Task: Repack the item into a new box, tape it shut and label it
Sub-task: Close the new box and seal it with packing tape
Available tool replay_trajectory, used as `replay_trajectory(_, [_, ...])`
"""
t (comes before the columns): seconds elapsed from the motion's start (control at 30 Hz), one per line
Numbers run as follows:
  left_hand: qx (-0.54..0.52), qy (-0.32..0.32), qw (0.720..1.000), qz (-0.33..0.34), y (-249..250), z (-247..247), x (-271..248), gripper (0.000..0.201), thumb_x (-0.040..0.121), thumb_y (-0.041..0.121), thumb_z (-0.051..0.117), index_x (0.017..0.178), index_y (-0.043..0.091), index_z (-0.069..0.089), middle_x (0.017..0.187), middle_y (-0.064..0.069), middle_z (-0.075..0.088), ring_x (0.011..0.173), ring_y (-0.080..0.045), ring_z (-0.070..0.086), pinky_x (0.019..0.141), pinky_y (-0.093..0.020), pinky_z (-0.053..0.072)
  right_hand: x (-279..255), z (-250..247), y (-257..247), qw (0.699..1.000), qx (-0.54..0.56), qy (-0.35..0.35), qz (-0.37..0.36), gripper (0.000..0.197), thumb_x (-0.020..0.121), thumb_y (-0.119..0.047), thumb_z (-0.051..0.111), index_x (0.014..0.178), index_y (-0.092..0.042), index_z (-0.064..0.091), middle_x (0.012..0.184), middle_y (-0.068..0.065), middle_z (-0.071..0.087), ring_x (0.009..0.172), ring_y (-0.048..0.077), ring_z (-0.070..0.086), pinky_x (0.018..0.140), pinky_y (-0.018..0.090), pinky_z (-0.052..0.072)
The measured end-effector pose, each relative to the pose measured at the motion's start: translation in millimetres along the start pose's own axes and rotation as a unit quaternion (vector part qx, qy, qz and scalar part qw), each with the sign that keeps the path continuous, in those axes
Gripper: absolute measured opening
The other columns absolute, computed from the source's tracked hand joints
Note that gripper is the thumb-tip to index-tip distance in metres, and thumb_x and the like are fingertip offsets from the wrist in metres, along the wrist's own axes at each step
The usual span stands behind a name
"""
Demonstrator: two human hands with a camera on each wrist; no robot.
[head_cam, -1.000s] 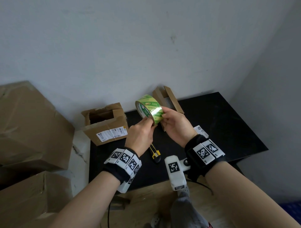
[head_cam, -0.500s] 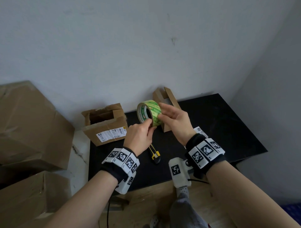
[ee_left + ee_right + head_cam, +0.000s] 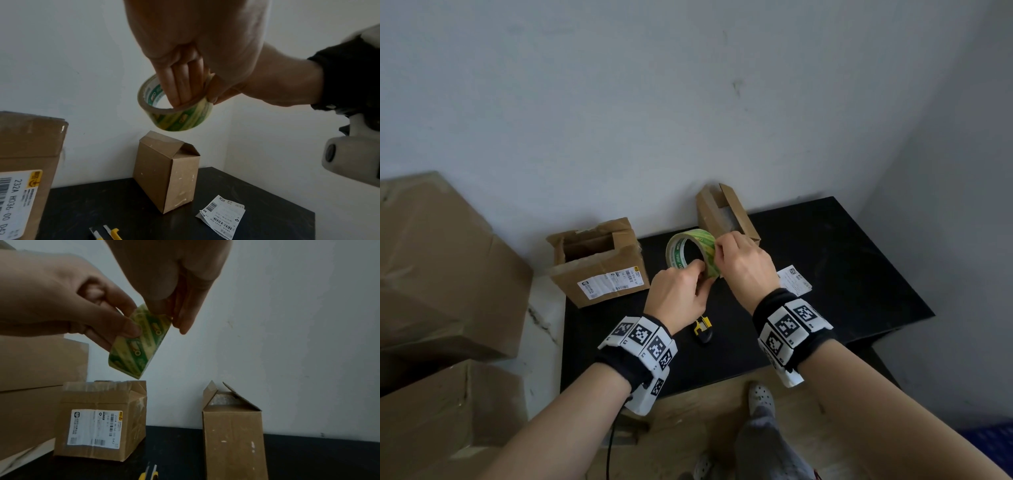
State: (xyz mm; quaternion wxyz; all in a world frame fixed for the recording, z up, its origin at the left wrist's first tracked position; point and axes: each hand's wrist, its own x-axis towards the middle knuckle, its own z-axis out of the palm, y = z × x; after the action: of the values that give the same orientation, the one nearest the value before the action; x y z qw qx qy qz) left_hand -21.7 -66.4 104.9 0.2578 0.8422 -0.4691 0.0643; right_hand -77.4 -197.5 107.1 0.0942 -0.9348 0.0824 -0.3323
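Note:
A green and yellow tape roll (image 3: pixel 690 250) hangs above the black table (image 3: pixel 842 260). My left hand (image 3: pixel 700 274) grips it from below, fingers (image 3: pixel 180 84) through the core and thumb (image 3: pixel 131 327) on the outer band. My right hand (image 3: pixel 717 250) pinches the roll's outer band near its top edge (image 3: pixel 164 318). Behind the roll stands the small brown box (image 3: pixel 726 216), flaps up, with something pale inside (image 3: pixel 221 400). The old labelled box (image 3: pixel 599 263) stands open at the left. A loose shipping label (image 3: pixel 794 281) lies on the right.
A yellow and black utility knife (image 3: pixel 703 330) lies on the table under my hands. Large cardboard boxes (image 3: pixel 441 260) are stacked off the table's left side. The wall runs close behind the table. My feet (image 3: pixel 760 397) show below the table's front edge.
The roll has dropped slightly and turned in my hands, its hole now facing up towards me. My right fingers have shifted along the outer band to its upper part.

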Motion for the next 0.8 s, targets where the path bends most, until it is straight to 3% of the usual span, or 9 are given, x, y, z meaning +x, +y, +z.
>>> replay_trajectory(0.17, [0.009,-0.024,1.000,-0.014,5,3,-1,0.014,0.085,0.025,0.064,0.085,0.012,0.063,0.067,-0.001,0.067,0.059,-0.023,0.064,0.055,-0.032,0.049,-4,-1,4,0.999,0.038,-0.020,0.031,0.013,0.074,0.005,0.069,0.072,0.000,0.057,0.068,0.011,0.058,0.054,0.025,0.057,0.036,0.032,0.046])
replay_trajectory(0.27, [0.010,-0.045,0.999,-0.023,6,5,-1,0.014,0.086,0.027,0.061,0.087,0.013,0.062,0.070,-0.001,0.068,0.063,-0.021,0.065,0.059,-0.035,0.052,-6,-6,6,0.992,0.094,-0.059,0.054,0.003,0.084,0.001,0.061,0.082,0.002,0.059,0.079,0.013,0.060,0.064,0.025,0.059,0.050,0.029,0.045])
replay_trajectory(0.37, [0.008,-0.060,0.998,-0.023,3,8,-3,0.014,0.087,0.027,0.059,0.089,0.014,0.061,0.072,0.000,0.068,0.065,-0.020,0.066,0.061,-0.038,0.054,-6,-13,12,0.957,0.210,-0.133,0.152,0.011,0.094,-0.013,0.052,0.097,-0.005,0.059,0.093,0.005,0.060,0.080,0.016,0.059,0.067,0.026,0.048])
replay_trajectory(0.47, [0.008,-0.057,0.998,-0.014,-2,7,-7,0.012,0.087,0.026,0.060,0.090,0.014,0.061,0.073,0.000,0.069,0.063,-0.017,0.066,0.059,-0.036,0.054,-3,-17,17,0.923,0.266,-0.175,0.215,0.009,0.091,-0.019,0.058,0.097,-0.013,0.061,0.090,-0.006,0.059,0.083,0.008,0.058,0.073,0.019,0.049])
replay_trajectory(0.63, [0.021,-0.077,0.997,-0.016,-1,6,-6,0.015,0.088,0.029,0.059,0.090,0.014,0.061,0.072,0.000,0.068,0.063,-0.018,0.065,0.060,-0.036,0.054,-2,-18,18,0.940,0.242,-0.180,0.161,0.008,0.092,-0.010,0.054,0.094,-0.006,0.061,0.092,-0.003,0.052,0.075,0.000,0.048,0.067,0.009,0.037])
replay_trajectory(0.8, [0.007,-0.091,0.995,-0.033,4,5,-5,0.016,0.088,0.028,0.059,0.090,0.013,0.062,0.076,-0.001,0.069,0.068,-0.019,0.066,0.064,-0.035,0.054,-6,-16,18,0.950,0.232,-0.169,0.122,0.008,0.092,-0.006,0.052,0.093,-0.002,0.059,0.092,0.002,0.051,0.080,0.009,0.050,0.069,0.012,0.039])
